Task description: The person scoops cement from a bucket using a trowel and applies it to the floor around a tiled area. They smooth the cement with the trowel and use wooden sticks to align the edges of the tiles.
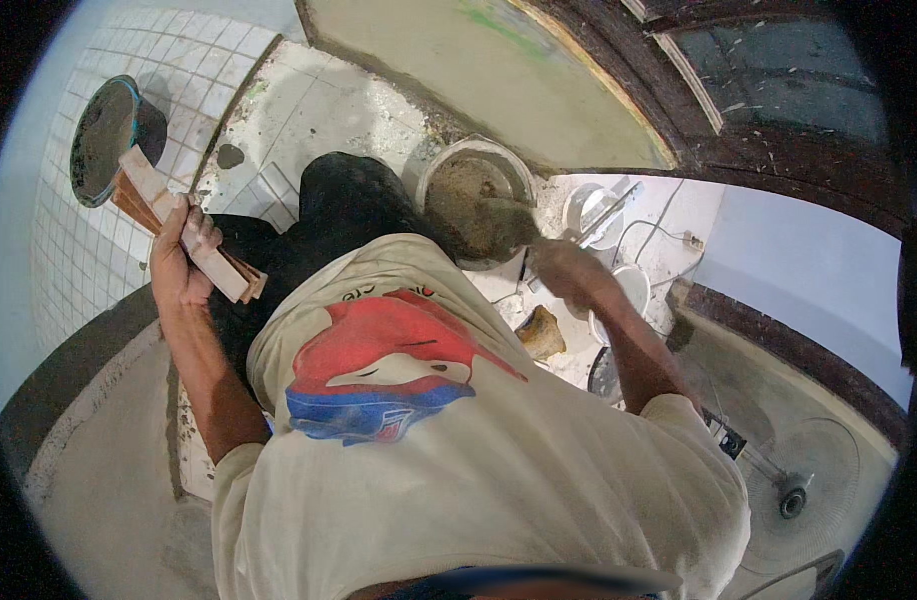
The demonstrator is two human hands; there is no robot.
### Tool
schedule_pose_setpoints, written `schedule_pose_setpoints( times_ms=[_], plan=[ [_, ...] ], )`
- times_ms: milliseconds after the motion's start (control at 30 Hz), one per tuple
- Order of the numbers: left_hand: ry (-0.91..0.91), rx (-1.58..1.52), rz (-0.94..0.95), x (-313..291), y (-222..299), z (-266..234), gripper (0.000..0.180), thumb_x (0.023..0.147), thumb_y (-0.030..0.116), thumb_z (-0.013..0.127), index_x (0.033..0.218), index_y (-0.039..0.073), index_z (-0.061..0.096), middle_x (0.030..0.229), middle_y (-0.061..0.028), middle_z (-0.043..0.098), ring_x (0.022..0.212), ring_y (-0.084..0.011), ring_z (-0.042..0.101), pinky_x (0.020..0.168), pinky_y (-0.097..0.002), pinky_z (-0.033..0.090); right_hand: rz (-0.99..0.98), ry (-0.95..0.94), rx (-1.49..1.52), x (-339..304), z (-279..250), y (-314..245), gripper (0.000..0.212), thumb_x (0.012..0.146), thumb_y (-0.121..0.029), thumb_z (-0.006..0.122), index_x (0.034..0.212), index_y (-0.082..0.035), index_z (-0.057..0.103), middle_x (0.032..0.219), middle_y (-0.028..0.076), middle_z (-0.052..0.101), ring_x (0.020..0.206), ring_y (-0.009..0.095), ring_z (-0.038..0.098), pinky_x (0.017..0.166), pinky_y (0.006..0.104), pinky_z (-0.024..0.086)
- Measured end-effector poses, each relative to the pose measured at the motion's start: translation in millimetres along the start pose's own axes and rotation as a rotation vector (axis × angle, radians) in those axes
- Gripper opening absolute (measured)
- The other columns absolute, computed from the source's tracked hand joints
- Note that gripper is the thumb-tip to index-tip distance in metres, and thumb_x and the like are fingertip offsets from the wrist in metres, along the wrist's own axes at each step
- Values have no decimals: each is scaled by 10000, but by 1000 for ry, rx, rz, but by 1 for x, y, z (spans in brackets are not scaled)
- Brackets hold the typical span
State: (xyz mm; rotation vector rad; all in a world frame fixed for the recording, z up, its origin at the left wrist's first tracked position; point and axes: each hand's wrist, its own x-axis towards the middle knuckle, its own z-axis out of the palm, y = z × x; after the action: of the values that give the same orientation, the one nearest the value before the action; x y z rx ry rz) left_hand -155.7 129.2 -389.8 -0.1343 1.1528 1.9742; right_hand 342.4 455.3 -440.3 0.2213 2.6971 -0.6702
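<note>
R hand [571,274], ctr-right, fist round a blurred trowel [514,222], is nearer the mortar bucket [491,146] just up-left of it, upper ctr; L hand [185,256], mid-left, pinches tile strips [217,268], long axis upper-L to lower-R.

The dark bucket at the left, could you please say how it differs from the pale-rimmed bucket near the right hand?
The dark bucket has a bluish rim and black wall; the pale-rimmed bucket has a whitish rim. A blurred tool in the right hand is over the pale-rimmed bucket, while none shows in the dark bucket. Both are round and open-topped.
</note>
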Motion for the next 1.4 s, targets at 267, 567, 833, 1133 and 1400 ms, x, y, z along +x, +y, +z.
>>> schedule_pose_setpoints(
  times_ms=[267,567,833,1133,1400],
  plan=[
    [-33,95,-27,8,9,38,147,1026,159,605,1056,15,593,739,-16,548,611,-108,508,540,-250,440,411,-25,-62,87,59,-22,219,852,-182,611,793,-3,723,847,231,687,784,394,709,726,497,581],
    [-82,127,-89,21,4,56,185,1025,192,617,1062,12,597,752,-12,554,630,-105,526,549,-245,444,506,-153,-82,108,36,-16,217,812,-167,633,832,4,767,822,221,730,810,388,736,755,489,592],
    [-48,122,-40,14,10,55,187,1014,186,631,1060,7,602,749,-17,551,616,-105,521,522,-246,434,603,-223,-120,90,-67,-49,317,873,-128,605,1111,76,651,916,293,710,895,415,726,808,512,574],
    [-35,108,-67,12,14,48,180,1013,172,628,1060,-1,609,762,-28,563,630,-117,523,541,-249,452,597,-143,-52,70,-46,-70,196,867,-118,593,909,38,703,906,277,713,885,422,720,801,523,572],
    [-46,17,-122,20,1,29,181,1014,170,626,1069,-1,613,773,-25,555,656,-120,530,566,-259,457,324,-196,109,58,-4,-81,260,845,-248,632,814,1,701,845,249,699,871,442,708,796,535,571]
  ],
)
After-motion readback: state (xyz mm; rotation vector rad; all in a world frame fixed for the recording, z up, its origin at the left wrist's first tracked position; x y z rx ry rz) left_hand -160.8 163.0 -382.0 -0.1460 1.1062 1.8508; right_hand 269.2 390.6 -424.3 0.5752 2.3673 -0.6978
